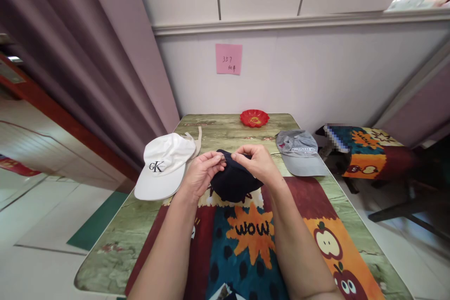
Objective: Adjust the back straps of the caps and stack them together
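Note:
A dark navy cap (234,182) is held up over the middle of the table, above a patterned mat. At its upper left edge, my left hand (206,171) pinches a strap end between thumb and fingers. My right hand (256,161) grips the same cap at the top right, thumb and fingers pressed together near the strap. To the left lies a white cap (167,161) with dark letters on its front and its strap ends loose. On the right rests a grey cap (302,150), its brim toward the near right.
A red scalloped dish (254,118) sits at the table's back edge. The colourful mat (225,243) covers the near middle of the green table (112,253). A pink note (228,59) is on the wall. A covered stool (372,150) stands at right.

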### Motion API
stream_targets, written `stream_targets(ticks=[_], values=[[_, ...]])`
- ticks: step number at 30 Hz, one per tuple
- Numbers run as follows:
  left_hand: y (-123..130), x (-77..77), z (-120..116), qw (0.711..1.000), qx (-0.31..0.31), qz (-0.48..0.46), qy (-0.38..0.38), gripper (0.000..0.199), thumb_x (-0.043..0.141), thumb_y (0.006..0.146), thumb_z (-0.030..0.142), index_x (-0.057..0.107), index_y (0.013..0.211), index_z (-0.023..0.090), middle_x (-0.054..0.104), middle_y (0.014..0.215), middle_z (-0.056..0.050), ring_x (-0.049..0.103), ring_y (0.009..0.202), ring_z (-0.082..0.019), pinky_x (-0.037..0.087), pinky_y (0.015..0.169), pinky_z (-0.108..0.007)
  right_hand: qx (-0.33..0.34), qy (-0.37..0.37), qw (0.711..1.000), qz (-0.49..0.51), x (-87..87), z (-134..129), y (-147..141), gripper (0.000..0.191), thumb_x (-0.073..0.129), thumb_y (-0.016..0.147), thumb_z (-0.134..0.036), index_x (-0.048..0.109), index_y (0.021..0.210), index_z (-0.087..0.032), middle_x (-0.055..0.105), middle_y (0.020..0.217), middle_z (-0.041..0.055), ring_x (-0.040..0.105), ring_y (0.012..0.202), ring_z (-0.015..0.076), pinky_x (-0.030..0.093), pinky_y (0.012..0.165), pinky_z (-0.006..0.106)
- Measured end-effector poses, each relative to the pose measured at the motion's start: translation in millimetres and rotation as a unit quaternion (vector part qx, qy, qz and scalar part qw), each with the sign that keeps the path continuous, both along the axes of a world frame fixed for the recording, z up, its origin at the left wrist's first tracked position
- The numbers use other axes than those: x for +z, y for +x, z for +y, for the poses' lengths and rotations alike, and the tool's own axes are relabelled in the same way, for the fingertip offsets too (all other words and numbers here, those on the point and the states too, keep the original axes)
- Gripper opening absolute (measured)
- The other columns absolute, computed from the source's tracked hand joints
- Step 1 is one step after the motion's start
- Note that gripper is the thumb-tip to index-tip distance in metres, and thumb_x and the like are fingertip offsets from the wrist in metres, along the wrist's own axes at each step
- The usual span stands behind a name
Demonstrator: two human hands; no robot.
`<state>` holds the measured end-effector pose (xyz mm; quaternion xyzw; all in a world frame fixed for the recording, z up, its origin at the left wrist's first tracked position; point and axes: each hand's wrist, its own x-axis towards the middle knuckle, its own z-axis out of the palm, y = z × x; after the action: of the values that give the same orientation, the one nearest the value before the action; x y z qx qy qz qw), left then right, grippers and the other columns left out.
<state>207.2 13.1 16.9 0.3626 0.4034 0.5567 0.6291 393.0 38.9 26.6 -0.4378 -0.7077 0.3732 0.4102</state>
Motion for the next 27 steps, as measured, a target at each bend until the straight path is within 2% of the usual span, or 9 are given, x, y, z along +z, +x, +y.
stream_targets(ticks=[6,13,22,27], values=[[3.8,2.6,-0.2,1.0,0.0,0.015,-0.002,0.018,0.083,0.067,0.018,0.072,0.079,0.01,0.069,0.077,-0.004,0.064,0.068,-0.011,0.054,0.065,-0.019,0.003,-0.002,1.0,0.001,-1.9,2.8,4.1,0.024,0.063,0.08,-0.037,0.071,0.071,-0.016,0.064,0.065,0.0004,0.051,0.061,0.012,0.035,0.055,0.022],[5.5,3.9,-1.8,0.999,0.006,0.031,-0.007,0.022,0.085,0.066,0.022,0.072,0.079,0.01,0.069,0.078,-0.004,0.064,0.069,-0.01,0.053,0.065,-0.018,0.019,-0.018,1.0,-0.01,-0.3,1.5,5.5,0.022,0.063,0.078,-0.035,0.071,0.069,-0.016,0.061,0.061,-0.0004,0.048,0.057,0.0105,0.032,0.052,0.021],[6.9,8.2,-6.6,0.995,0.001,0.099,0.015,0.024,0.083,0.07,0.03,0.072,0.082,0.011,0.069,0.076,-0.004,0.062,0.066,-0.01,0.05,0.066,-0.02,0.033,-0.025,0.999,-0.006,-1.2,1.6,7.4,0.022,0.062,0.077,-0.032,0.07,0.067,-0.015,0.061,0.061,0.0003,0.048,0.057,0.0104,0.032,0.052,0.02],[6.8,7.1,-6.5,0.994,0.014,0.111,0.017,0.024,0.083,0.069,0.03,0.072,0.081,0.012,0.069,0.076,-0.004,0.061,0.064,-0.01,0.049,0.066,-0.02,0.058,-0.036,0.998,0.002,-2.0,2.6,9.4,0.021,0.058,0.079,-0.031,0.072,0.074,-0.016,0.062,0.064,-0.0002,0.047,0.058,0.0101,0.033,0.053,0.02]])
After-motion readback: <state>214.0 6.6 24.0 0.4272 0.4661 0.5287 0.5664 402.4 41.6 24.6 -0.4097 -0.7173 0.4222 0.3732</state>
